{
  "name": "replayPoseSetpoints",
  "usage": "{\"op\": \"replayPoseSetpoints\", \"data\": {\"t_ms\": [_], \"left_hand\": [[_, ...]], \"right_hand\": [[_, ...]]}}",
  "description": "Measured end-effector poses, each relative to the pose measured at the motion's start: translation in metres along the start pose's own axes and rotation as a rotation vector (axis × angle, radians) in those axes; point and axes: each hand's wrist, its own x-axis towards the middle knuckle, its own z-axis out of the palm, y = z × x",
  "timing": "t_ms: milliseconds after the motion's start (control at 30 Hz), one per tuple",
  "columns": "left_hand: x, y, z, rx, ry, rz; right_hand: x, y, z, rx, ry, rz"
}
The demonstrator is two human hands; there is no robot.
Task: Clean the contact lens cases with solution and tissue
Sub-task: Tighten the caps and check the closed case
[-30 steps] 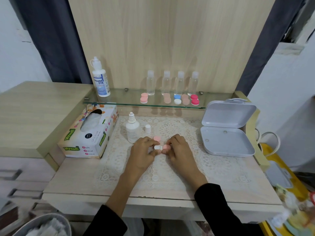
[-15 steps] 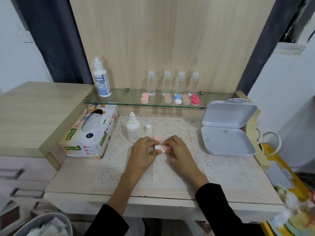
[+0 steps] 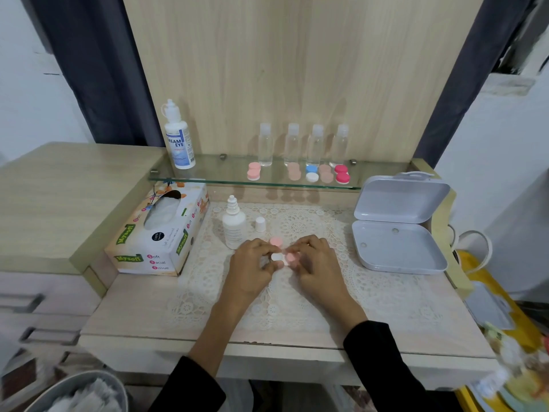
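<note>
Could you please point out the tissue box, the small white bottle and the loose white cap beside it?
tissue box (image 3: 170, 234), head view, on its top face.
small white bottle (image 3: 233, 231), head view, on its body.
loose white cap (image 3: 260, 224), head view, on its side.

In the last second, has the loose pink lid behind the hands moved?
No. The pink lid keeps its place on the lace mat, with the same gap to the uncapped dropper bottle on its left; only the view shifted slightly.

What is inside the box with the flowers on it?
You can see white tissue through the oval opening on top of the tissue box. The cardboard walls hide how much is left inside.
</note>
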Motion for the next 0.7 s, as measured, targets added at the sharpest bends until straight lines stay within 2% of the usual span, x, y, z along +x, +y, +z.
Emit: {"op": "replayPoseSetpoints", "data": {"t_ms": [100, 300, 600, 700], "left_hand": [[0.0, -0.0004, -0.0003, -0.003, -0.009, 0.003], [-0.0002, -0.0018, 0.0006, 0.004, 0.0, 0.012], [-0.0008, -0.0006, 0.0003, -0.003, -0.002, 0.01], [-0.0009, -0.0003, 0.0002, 0.0, -0.004, 0.003]], "right_hand": [[-0.001, -0.0019, -0.0011, -0.003, -0.005, -0.036], [0.0012, -0.0002, -0.0024, -0.043, 0.041, 0.105], [-0.0021, 0.0018, 0.001, -0.118, -0.033, -0.043], [-0.0029, 0.0003, 0.0011, -0.045, -0.013, -0.039]]}}
